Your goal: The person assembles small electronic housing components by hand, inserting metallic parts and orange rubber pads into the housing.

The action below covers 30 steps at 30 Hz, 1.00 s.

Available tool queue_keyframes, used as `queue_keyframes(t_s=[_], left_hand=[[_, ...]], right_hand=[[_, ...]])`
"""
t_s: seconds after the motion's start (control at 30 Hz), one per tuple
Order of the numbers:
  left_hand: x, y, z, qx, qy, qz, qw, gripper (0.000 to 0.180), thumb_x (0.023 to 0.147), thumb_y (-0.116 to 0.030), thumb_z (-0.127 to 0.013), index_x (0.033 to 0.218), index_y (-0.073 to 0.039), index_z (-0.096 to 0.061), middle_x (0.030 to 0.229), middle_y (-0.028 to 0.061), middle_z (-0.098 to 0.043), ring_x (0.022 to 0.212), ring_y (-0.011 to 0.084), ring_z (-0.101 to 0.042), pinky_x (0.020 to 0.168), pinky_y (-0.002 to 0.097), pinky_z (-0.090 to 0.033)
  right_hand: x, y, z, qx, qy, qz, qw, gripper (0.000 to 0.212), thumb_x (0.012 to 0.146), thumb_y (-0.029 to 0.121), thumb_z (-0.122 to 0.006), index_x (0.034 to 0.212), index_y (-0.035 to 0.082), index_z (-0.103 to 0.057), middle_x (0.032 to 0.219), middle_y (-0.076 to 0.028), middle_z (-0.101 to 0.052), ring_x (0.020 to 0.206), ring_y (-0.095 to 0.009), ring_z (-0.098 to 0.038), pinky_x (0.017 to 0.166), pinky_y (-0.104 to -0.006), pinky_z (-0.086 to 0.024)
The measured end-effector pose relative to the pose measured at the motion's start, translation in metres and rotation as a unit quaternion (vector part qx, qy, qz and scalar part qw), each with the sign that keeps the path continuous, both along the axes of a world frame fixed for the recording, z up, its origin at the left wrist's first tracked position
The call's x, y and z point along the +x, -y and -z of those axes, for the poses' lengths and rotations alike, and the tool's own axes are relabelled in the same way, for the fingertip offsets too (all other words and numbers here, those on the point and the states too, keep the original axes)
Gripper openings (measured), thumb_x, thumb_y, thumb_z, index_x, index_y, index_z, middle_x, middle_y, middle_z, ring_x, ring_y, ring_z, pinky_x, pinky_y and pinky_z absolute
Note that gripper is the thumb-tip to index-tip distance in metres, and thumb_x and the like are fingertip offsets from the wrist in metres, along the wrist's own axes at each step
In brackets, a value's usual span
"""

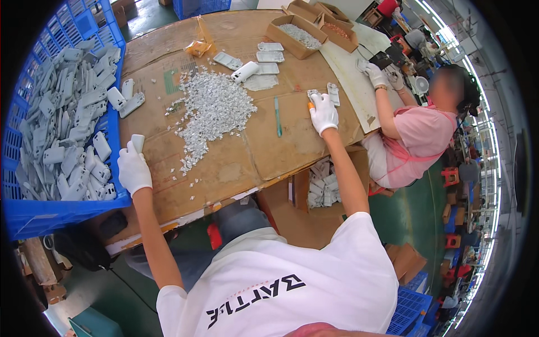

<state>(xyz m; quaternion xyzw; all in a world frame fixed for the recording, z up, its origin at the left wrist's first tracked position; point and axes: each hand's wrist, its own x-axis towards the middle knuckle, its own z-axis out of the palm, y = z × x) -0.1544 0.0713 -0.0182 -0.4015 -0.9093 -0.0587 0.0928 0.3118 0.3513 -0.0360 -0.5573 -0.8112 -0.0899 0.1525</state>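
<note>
My left hand (pixel 135 171), in a white glove, grips a white plastic casing (pixel 138 142) beside the blue crate. At the right part of the table my right hand (pixel 324 115), also gloved and with an orange cover on one finger, has its fingers curled over a pale plastic casing, largely hidden under them. Just beyond its fingers lies another pale casing (pixel 333 94). Between my hands spreads a heap of small whitish parts (pixel 216 104). A teal pen-like tool (pixel 277 117) lies left of my right hand. Several casings (pixel 270 57) are laid out behind the heap.
A blue crate (pixel 62 210) full of grey-white casings stands at the left. Cardboard boxes of small parts (pixel 297 39) sit at the far right of the cardboard-covered table (pixel 292 157). A gloved co-worker (pixel 424 126) works at the right. Below the table edge is an open box (pixel 300 191) of white pieces.
</note>
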Motion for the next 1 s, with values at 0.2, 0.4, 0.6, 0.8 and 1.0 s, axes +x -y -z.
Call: queue_keyframes(t_s=[0.2, 0.4, 0.6, 0.8, 1.0], left_hand=[[0.004, 0.003, 0.004, 0.012, -0.012, 0.0, 1.0, 0.041, 0.089, -0.016, -0.069, 0.126, -0.012, -0.052, 0.11, 0.0107, -0.058, 0.1, 0.0297, -0.063, 0.077, 0.0419, -0.057], [0.007, -0.003, 0.01, -0.01, -0.04, -0.027, 0.999, 0.045, 0.088, -0.014, -0.069, 0.13, -0.009, -0.051, 0.113, 0.0107, -0.058, 0.101, 0.03, -0.063, 0.079, 0.0408, -0.057], [0.011, -0.004, 0.011, -0.009, -0.068, -0.026, 0.997, 0.047, 0.088, -0.012, -0.068, 0.132, -0.009, -0.05, 0.114, 0.0109, -0.058, 0.101, 0.0302, -0.063, 0.08, 0.0398, -0.056], [0.014, -0.007, 0.011, -0.021, -0.072, -0.032, 0.997, 0.047, 0.088, -0.011, -0.067, 0.131, -0.008, -0.05, 0.113, 0.0113, -0.059, 0.101, 0.0304, -0.063, 0.08, 0.0398, -0.056], [0.012, -0.006, 0.015, 0.007, -0.102, -0.02, 0.995, 0.044, 0.089, -0.011, -0.066, 0.13, -0.008, -0.05, 0.111, 0.0115, -0.059, 0.1, 0.0305, -0.063, 0.08, 0.04, -0.056]], right_hand=[[0.021, -0.012, -0.003, 0.114, -0.076, -0.013, 0.99, 0.031, 0.086, 0.023, -0.068, 0.113, 0.009, -0.06, 0.114, -0.015, -0.059, 0.105, -0.036, -0.059, 0.089, -0.0478, -0.049], [0.049, -0.063, -0.002, 0.01, -0.083, 0.129, 0.988, 0.033, 0.085, 0.028, -0.07, 0.11, 0.008, -0.068, 0.114, -0.016, -0.059, 0.106, -0.035, -0.06, 0.089, -0.0444, -0.05], [0.05, -0.067, 0.011, 0.009, -0.061, 0.143, 0.988, 0.033, 0.083, 0.033, -0.072, 0.107, 0.01, -0.071, 0.106, -0.013, -0.061, 0.103, -0.033, -0.061, 0.089, -0.044, -0.051], [0.053, -0.068, 0.011, 0.038, -0.048, 0.118, 0.991, 0.029, 0.083, 0.032, -0.072, 0.104, 0.012, -0.071, 0.102, -0.013, -0.059, 0.095, -0.033, -0.062, 0.082, -0.0451, -0.052], [0.055, -0.074, 0.01, 0.048, -0.014, 0.088, 0.995, 0.026, 0.085, 0.031, -0.07, 0.099, 0.009, -0.07, 0.103, -0.012, -0.06, 0.091, -0.032, -0.063, 0.079, -0.0457, -0.052]])
